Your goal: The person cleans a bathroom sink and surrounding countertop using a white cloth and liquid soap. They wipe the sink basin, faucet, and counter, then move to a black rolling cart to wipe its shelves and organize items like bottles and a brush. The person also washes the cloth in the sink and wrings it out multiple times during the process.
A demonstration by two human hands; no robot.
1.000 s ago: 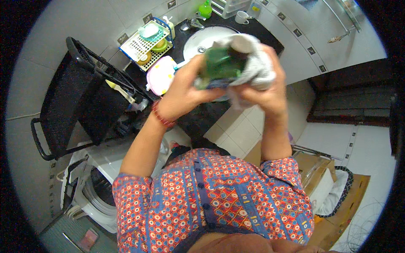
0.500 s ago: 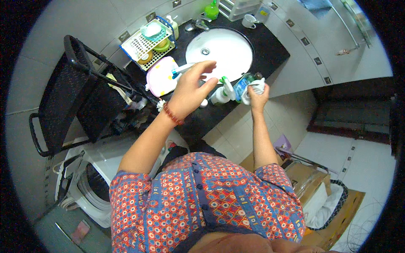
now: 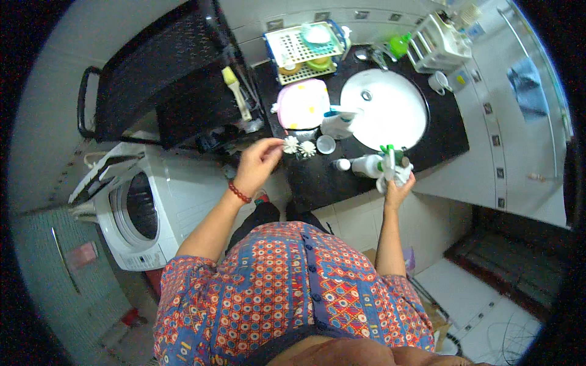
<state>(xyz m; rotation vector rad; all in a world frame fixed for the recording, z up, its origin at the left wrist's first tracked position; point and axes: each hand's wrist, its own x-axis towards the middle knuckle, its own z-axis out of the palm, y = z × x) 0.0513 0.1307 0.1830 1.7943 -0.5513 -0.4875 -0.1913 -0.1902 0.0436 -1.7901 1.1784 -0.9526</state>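
My left hand point(image 3: 255, 169), with a red bead bracelet at its wrist, reaches to the counter's left part. Its fingertips come up to a white flower-shaped ornament point(image 3: 290, 144); thumb and forefinger look a little apart. A second white flower point(image 3: 307, 149) sits beside it, next to a small white round cup point(image 3: 326, 144). My right hand point(image 3: 398, 194) is closed round a crumpled white cloth point(image 3: 400, 175) at the counter's front edge. The cloth is against bottles there: a white bottle point(image 3: 366, 165) lies or leans left of it, and a green-topped one point(image 3: 390, 152) is partly hidden.
A white spray bottle point(image 3: 339, 125) stands by the round sink point(image 3: 390, 110). Left of it lies a pink pouch point(image 3: 303, 104), below a two-tier rack point(image 3: 299, 46). A white mug point(image 3: 439, 83) and drawer unit point(image 3: 436, 46) stand far right. A washing machine point(image 3: 177, 195) is at left.
My view has turned left. My left hand has moved from over the sink's near side to the white flowers. My right hand still grips the cloth beside the bottles.
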